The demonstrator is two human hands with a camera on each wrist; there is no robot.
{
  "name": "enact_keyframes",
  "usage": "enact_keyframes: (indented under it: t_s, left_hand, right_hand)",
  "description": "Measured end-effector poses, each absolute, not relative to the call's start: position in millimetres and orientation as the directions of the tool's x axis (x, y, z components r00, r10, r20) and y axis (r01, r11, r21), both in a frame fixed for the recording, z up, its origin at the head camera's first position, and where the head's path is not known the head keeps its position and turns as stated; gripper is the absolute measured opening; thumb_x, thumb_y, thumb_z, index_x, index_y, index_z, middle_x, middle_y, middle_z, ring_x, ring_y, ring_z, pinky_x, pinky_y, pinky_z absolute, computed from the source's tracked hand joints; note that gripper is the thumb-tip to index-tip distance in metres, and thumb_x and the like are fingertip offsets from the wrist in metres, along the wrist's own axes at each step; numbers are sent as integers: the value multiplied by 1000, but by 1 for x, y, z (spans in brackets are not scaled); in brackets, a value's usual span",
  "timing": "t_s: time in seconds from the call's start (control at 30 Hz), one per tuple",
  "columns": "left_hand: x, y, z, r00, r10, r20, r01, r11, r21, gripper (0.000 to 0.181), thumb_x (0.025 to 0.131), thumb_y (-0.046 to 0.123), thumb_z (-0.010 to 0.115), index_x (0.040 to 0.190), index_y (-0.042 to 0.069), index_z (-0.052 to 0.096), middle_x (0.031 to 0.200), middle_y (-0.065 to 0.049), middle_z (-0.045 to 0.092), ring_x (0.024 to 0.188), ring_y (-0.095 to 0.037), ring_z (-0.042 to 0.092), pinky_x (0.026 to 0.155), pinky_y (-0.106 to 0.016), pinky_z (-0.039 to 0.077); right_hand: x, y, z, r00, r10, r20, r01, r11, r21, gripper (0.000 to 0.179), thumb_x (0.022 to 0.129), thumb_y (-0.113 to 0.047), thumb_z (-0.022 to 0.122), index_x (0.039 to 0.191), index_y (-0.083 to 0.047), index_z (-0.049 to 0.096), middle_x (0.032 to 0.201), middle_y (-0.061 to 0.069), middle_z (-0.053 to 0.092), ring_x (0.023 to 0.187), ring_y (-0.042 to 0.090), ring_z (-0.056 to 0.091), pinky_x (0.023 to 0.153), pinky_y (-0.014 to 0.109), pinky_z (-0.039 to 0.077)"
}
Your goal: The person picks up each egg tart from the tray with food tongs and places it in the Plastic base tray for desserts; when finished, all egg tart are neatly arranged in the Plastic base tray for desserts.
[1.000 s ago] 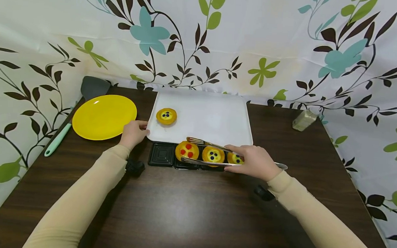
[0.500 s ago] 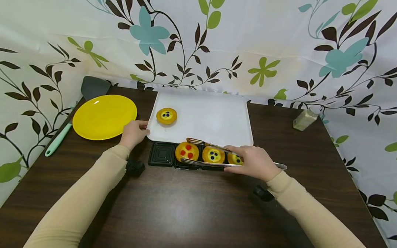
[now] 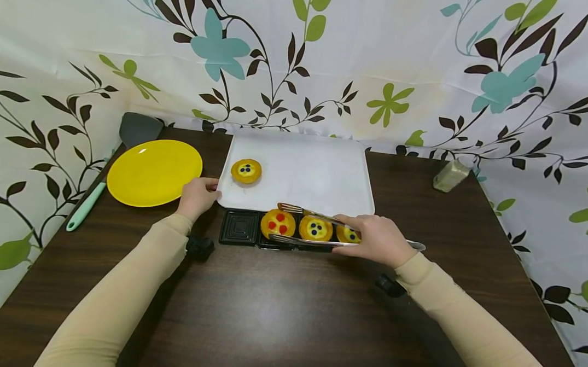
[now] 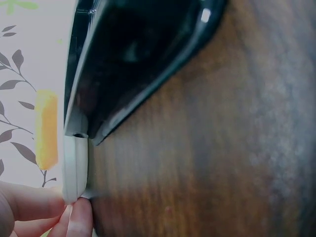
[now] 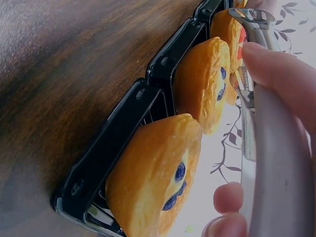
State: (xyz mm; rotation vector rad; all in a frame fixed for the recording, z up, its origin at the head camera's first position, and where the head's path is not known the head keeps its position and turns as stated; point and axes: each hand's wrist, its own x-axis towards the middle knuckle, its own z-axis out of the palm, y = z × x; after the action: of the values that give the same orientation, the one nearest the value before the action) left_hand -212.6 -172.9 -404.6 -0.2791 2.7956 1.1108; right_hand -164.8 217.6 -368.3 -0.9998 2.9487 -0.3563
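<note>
Tongs (image 3: 316,242) gripped by the right hand (image 3: 374,237) are set about the red-topped tart (image 3: 278,224) in the black tray (image 3: 239,227); pick-up seems the step, a gentle squeeze needed. Beyond, the white tray (image 3: 314,173) is pinched by the left hand (image 3: 197,198).

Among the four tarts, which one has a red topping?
The leftmost tart in the black tray, between the tongs' tips; the other three tarts have blue toppings.

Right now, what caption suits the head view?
Right hand holds tongs around a red-topped tart; left hand grips the white tray.
</note>
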Motion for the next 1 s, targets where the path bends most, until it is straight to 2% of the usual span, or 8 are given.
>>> enact_keyframes:
  t_s: [0.37, 0.77, 1.0]
  left_hand:
    - [-211, -173, -405, -979, -122, -166, -203, 718, 666, 41, 92, 8, 58, 130, -7, 52, 119, -26, 60, 102, -36, 53, 91, -46, 47]
    - [-212, -174, -407, -977, -124, -171, -208, 715, 668, 41, 92, 8, 57, 130, -7, 52, 120, -26, 60, 102, -36, 53, 92, -46, 46]
    - [-213, -173, -405, -976, -125, -179, -214, 708, 672, 42, 92, 8, 57, 131, -7, 52, 120, -26, 60, 101, -36, 53, 92, -46, 47]
  right_hand:
    - [-162, 217, -369, -812, -582, 46, -576, 787, -221, 74, 69, -56, 77, 130, -18, 59, 96, 6, 70, 63, 10, 49, 51, 25, 41]
    - [-163, 221, -369, -807, -587, 55, -585, 785, -204, 78, 68, -59, 76, 133, -19, 57, 84, 2, 67, 57, 9, 42, 48, 24, 33]
    - [-161, 222, -367, -809, -585, 64, -584, 786, -202, 79, 67, -60, 76, 133, -20, 57, 82, 2, 67, 59, 9, 45, 51, 24, 38]
